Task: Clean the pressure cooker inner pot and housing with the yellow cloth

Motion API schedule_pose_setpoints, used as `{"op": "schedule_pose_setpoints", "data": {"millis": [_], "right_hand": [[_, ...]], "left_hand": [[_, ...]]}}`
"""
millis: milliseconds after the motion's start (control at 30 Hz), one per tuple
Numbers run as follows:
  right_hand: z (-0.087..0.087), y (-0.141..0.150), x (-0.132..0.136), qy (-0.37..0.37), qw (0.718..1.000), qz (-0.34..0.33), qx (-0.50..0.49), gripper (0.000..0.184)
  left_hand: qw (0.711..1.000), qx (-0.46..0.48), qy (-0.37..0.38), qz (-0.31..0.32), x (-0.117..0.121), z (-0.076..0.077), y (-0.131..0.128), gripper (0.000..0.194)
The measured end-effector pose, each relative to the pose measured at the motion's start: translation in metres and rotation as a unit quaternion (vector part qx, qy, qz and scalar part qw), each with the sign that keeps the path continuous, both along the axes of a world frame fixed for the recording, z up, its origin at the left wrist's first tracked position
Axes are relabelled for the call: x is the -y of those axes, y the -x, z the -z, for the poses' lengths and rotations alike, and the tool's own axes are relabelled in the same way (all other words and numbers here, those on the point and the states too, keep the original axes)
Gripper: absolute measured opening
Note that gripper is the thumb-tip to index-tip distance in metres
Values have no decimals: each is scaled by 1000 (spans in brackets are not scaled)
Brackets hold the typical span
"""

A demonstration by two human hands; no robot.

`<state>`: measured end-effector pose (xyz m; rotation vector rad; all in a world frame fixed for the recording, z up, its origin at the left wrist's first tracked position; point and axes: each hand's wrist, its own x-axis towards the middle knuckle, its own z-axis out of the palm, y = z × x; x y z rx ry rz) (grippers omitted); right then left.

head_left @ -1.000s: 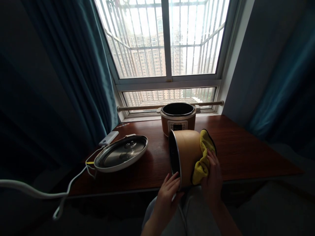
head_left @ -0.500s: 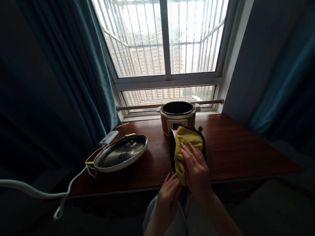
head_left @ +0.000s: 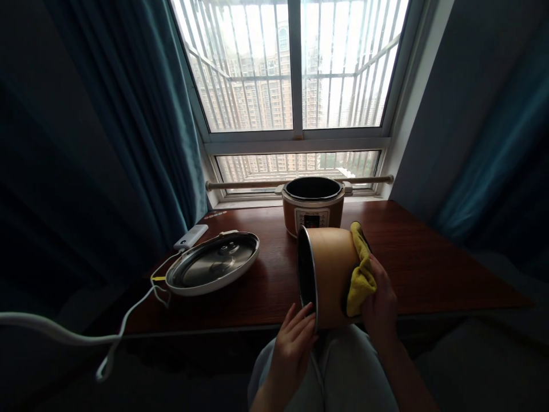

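A golden inner pot (head_left: pixel 332 269) lies on its side at the table's front edge, above my knees, its dark mouth facing left. My left hand (head_left: pixel 294 340) grips the pot's lower rim, fingers over the edge. At the pot's base, on the right, my right hand (head_left: pixel 380 297) presses a yellow cloth (head_left: pixel 362 280) with a dark border; the fingers are partly hidden behind it. Behind the pot stands the rice cooker body (head_left: pixel 312 214), upright, its top uncovered and its control panel facing me.
The cooker's lid (head_left: pixel 212 263) rests inner side up on the left of the wooden table (head_left: pixel 429 257). A white power strip (head_left: pixel 191 236) and a white cable (head_left: pixel 124 326) lie beyond and beside it. Blue curtains (head_left: pixel 141 114) flank the barred window.
My right hand has moved the cloth from the pot's side rightward to its base, uncovering the golden wall. My left hand stays at the rim.
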<state>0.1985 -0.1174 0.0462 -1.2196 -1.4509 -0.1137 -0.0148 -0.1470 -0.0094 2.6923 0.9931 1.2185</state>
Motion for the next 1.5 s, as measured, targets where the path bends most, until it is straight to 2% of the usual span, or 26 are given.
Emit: {"op": "schedule_pose_setpoints", "data": {"millis": [167, 400, 533, 733, 833, 967, 1067, 1167, 1267, 1367, 1433, 1500], "right_hand": [[3, -4, -8, -13, 1000, -12, -8, 47], [-18, -5, -38, 28, 999, -40, -25, 44], [-22, -2, -45, 32, 999, -31, -24, 43], [-9, 0, -28, -5, 1000, -27, 6, 44], [-6, 5, -15, -19, 999, -3, 44, 46], [-14, 27, -4, -26, 993, 25, 111, 43], [-22, 46, -1, -39, 982, -2, 184, 40], [-24, 51, -1, -41, 974, -29, 219, 39], [-19, 38, -7, -23, 984, -14, 175, 39], [-11, 18, -13, -4, 998, 18, 52, 43], [-6, 10, -16, 9, 1000, 14, -18, 44], [-2, 6, -16, 15, 999, -1, -48, 45]], "left_hand": [[1000, 2, 3, -3, -2, -2, -5, 38], [998, 48, -4, -27, -18, -13, -17, 31], [998, 56, -21, -37, -24, -13, -15, 31], [998, 50, -29, -37, -19, 1, -9, 34], [997, 50, -30, -43, -16, 11, -6, 36], [997, 52, -36, -50, -15, 20, -4, 36], [997, 48, -43, -52, -15, 22, -5, 32], [997, 37, -42, -55, -15, 21, -6, 31], [997, 26, -36, -56, -15, 18, -5, 31], [998, 12, -33, -53, -16, 16, -5, 32], [998, 12, -36, -53, -16, 16, -6, 33], [997, 20, -36, -59, -17, 17, -6, 32]]}}
